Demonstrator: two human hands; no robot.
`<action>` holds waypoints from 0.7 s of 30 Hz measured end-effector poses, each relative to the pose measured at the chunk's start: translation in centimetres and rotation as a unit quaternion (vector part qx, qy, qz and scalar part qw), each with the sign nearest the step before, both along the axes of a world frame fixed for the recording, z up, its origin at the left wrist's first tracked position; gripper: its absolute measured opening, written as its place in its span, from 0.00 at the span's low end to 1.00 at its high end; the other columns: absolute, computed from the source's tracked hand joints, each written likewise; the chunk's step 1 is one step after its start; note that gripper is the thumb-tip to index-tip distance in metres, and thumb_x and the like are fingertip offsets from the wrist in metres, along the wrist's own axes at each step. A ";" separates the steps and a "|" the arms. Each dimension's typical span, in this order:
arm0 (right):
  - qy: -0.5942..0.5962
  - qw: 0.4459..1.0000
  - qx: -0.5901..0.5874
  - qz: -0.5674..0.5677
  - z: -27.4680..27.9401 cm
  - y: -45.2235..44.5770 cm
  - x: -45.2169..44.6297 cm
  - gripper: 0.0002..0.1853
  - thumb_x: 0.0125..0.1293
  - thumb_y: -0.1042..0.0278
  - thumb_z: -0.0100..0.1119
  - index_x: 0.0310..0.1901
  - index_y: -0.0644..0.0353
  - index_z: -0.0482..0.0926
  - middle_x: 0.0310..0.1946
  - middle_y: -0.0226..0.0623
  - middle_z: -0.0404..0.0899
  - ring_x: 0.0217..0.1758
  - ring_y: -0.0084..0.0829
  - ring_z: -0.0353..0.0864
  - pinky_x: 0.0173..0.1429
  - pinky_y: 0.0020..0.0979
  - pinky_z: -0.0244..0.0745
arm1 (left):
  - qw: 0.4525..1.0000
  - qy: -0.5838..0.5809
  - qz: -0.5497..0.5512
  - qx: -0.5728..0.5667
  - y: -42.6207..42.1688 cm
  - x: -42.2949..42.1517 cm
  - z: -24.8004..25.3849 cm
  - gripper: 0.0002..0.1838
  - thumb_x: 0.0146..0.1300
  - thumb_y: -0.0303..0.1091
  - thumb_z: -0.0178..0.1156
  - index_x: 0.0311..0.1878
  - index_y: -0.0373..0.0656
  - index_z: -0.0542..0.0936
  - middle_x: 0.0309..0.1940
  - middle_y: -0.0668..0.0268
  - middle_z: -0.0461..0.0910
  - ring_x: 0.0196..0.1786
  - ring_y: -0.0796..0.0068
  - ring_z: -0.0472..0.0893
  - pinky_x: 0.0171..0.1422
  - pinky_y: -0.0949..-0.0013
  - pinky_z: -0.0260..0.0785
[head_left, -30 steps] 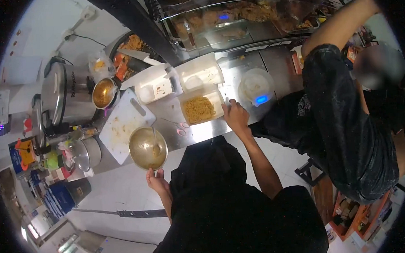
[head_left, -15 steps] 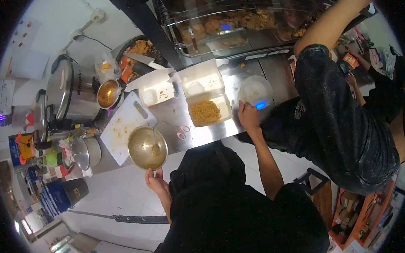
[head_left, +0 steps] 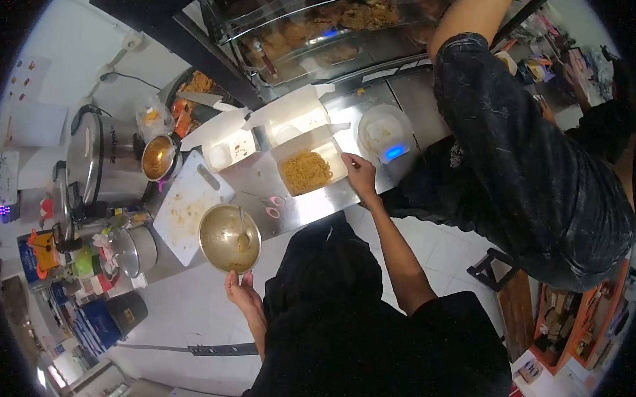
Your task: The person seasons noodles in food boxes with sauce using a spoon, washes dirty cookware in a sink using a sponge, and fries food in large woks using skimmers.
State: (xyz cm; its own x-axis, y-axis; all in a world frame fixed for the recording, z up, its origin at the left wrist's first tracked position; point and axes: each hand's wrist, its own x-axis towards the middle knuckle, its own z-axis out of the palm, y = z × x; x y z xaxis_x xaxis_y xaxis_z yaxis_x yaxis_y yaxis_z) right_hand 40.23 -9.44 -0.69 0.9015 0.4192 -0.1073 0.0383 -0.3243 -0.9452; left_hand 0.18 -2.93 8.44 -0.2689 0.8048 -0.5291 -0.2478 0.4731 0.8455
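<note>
My left hand [head_left: 245, 295] grips the near rim of a metal bowl [head_left: 216, 228] and holds it tilted at the counter's front edge. A spoon [head_left: 242, 239] lies inside, amid brownish residue. My right hand [head_left: 360, 175] is closed, with its fingertips at the right edge of an open white takeaway box [head_left: 339, 168]. Yellow-brown noodles [head_left: 307, 172] fill part of that box. Directly to the right is a kitchen scale with a blue display [head_left: 395, 152], bearing a translucent round container [head_left: 380, 130].
A stained white cutting board [head_left: 184, 215], pink-handled scissors [head_left: 273, 207] and another open box [head_left: 232, 149] are on the steel counter. A knife [head_left: 201, 98] rests over a food pan at the back left. A person's dark-clothed leg [head_left: 514, 133] is at the right.
My right hand has moved left from beside the scale to the edge of the noodle box. My left hand still holds the bowl. The camera view has shifted slightly.
</note>
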 end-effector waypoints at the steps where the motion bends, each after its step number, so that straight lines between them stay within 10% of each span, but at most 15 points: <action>1: 0.031 0.999 0.009 -0.012 -0.5 -0.3 -0.3 0.17 0.61 0.53 0.60 0.41 0.58 0.84 0.31 0.41 0.84 0.32 0.33 0.84 0.41 0.30 0.75 | 1.000 -0.001 0.005 -0.003 -0.3 -0.5 -0.2 0.17 0.62 0.32 0.60 0.50 0.42 0.67 0.41 0.60 0.76 0.28 0.65 0.79 0.37 0.66 0.75; 4: 0.001 1.000 -0.003 -0.021 -1.9 0.2 0.0 0.15 0.60 0.57 0.63 0.40 0.62 0.84 0.28 0.33 0.84 0.27 0.20 0.76 0.35 0.25 0.71 | 1.000 0.002 0.014 -0.006 -1.7 -1.7 0.0 0.17 0.62 0.32 0.60 0.50 0.41 0.66 0.41 0.60 0.76 0.28 0.66 0.79 0.36 0.67 0.75; 14: -0.012 0.995 -0.020 -0.102 0.6 -2.8 -4.5 0.15 0.62 0.58 0.60 0.38 0.63 0.83 0.30 0.40 0.84 0.30 0.29 0.80 0.38 0.30 0.73 | 0.999 0.016 0.049 0.003 -3.6 -4.4 1.4 0.15 0.62 0.31 0.60 0.48 0.40 0.67 0.35 0.62 0.75 0.26 0.67 0.78 0.31 0.70 0.75; 21: -0.032 0.955 -0.120 0.270 2.4 -6.4 -15.6 0.13 0.63 0.59 0.57 0.37 0.60 0.83 0.30 0.45 0.82 0.31 0.39 0.83 0.36 0.35 0.74 | 0.996 -0.033 0.081 -0.023 -1.7 -7.1 -0.8 0.15 0.62 0.29 0.59 0.49 0.41 0.66 0.39 0.61 0.74 0.26 0.64 0.79 0.32 0.66 0.77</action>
State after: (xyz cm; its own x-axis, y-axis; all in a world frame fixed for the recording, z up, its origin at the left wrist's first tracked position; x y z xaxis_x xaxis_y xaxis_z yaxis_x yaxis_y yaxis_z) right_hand 24.65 -15.82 1.66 0.5696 0.7947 -0.2097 0.3162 -0.4474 -0.8365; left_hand -6.87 -4.66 7.65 -0.3569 0.7274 -0.5861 -0.3790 0.4607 0.8026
